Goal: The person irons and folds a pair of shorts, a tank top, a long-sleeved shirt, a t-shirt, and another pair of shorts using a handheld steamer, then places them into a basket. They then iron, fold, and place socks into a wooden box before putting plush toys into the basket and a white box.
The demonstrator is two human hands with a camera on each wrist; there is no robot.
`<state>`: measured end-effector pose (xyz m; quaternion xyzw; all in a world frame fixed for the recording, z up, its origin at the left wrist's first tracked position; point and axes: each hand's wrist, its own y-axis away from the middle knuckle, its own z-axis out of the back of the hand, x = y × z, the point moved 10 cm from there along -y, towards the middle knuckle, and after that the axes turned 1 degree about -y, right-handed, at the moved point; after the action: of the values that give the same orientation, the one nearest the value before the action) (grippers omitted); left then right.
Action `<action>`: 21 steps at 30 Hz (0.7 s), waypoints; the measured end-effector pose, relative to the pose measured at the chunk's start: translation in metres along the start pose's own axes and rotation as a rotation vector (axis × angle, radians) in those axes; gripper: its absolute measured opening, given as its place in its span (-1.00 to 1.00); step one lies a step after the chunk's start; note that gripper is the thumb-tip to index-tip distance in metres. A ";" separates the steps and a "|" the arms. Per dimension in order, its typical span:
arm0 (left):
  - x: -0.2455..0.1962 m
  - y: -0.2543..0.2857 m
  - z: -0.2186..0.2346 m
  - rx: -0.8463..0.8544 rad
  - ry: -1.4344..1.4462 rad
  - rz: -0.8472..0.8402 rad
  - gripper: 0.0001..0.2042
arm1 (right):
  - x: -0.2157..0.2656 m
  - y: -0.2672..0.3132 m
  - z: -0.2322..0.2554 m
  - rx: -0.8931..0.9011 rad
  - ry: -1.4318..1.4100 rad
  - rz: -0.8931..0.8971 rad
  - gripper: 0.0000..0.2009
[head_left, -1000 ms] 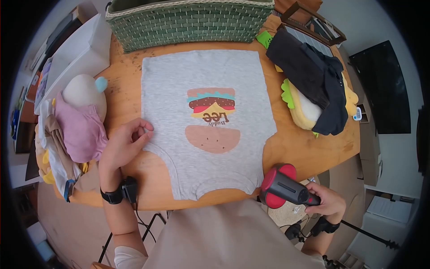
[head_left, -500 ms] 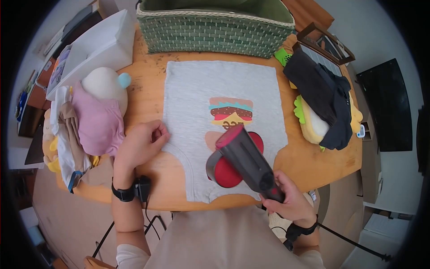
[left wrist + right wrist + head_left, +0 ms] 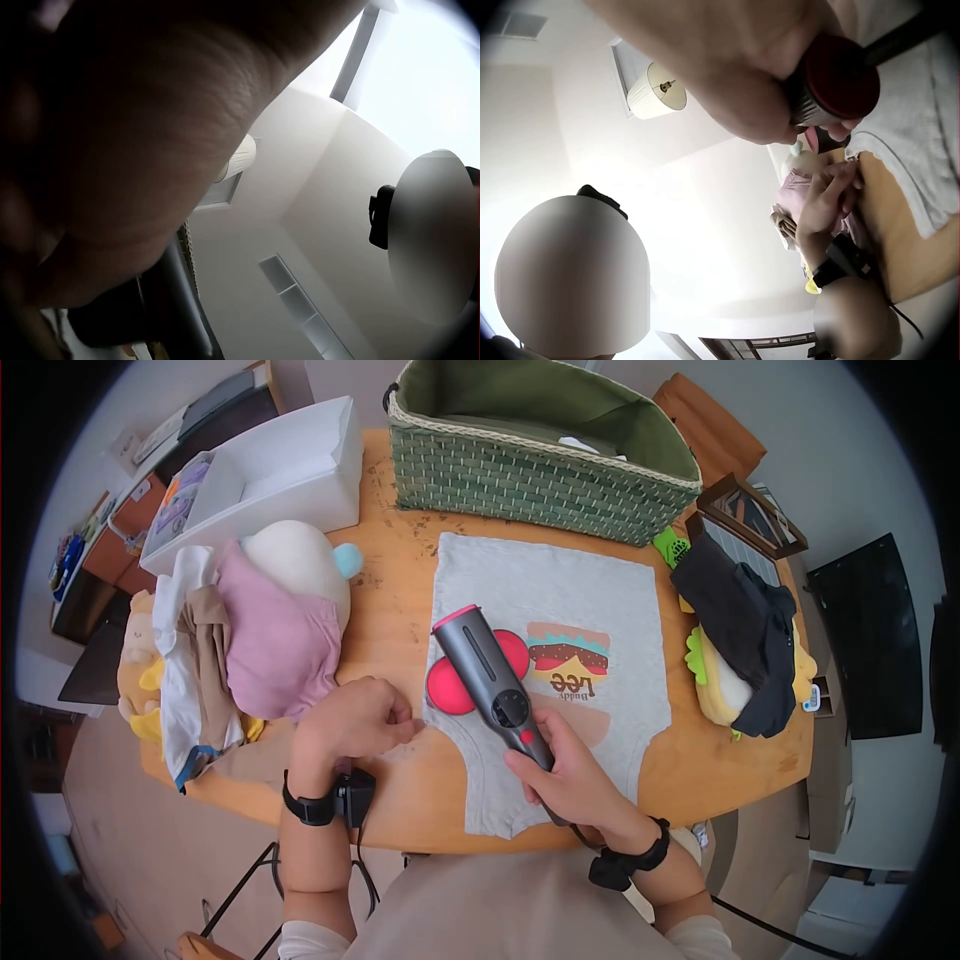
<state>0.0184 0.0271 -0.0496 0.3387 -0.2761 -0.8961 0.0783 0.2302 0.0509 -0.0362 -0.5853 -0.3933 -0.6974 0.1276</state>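
A light grey sleeveless shirt (image 3: 625,595) with a burger print lies flat on the wooden table in the head view. My right hand (image 3: 580,780) grips the handle of a dark grey handheld garment steamer (image 3: 485,665) with round red parts on both sides. It overlaps the shirt's left part and its print's edge. The right wrist view shows the handle's red end (image 3: 844,79) with a cord leaving it. At the shirt's left edge rests my left hand (image 3: 355,722), fingers loosely curled, fingertips right at the cloth. In its own wrist view that hand is dark and close.
A green woven basket (image 3: 540,475) stands at the back. Left are a white bin (image 3: 290,460) and a white plush (image 3: 295,550) under pink cloth (image 3: 280,640), beside white and tan clothes (image 3: 190,650). Dark clothing (image 3: 740,620) covers a yellow-and-white plush (image 3: 725,700) at right.
My right hand has swung the garment steamer from beyond the shirt's lower right corner across to its left side. The left hand stays by the left edge, drawn slightly outward. The head view has shifted.
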 end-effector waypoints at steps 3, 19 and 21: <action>-0.016 0.004 0.005 0.011 -0.001 -0.076 -0.71 | 0.004 -0.024 0.001 -0.022 -0.034 0.062 -0.52; -0.001 -0.011 0.001 -0.117 0.127 -0.072 -0.67 | 0.035 -0.138 0.014 -0.200 -0.108 0.158 -0.53; -0.002 -0.012 -0.001 -0.102 0.119 -0.095 -0.66 | 0.034 -0.145 0.017 -0.231 -0.117 0.201 -0.54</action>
<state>0.0207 0.0375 -0.0555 0.3995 -0.2086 -0.8900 0.0691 0.1403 0.1674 -0.0622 -0.6721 -0.2570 -0.6864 0.1055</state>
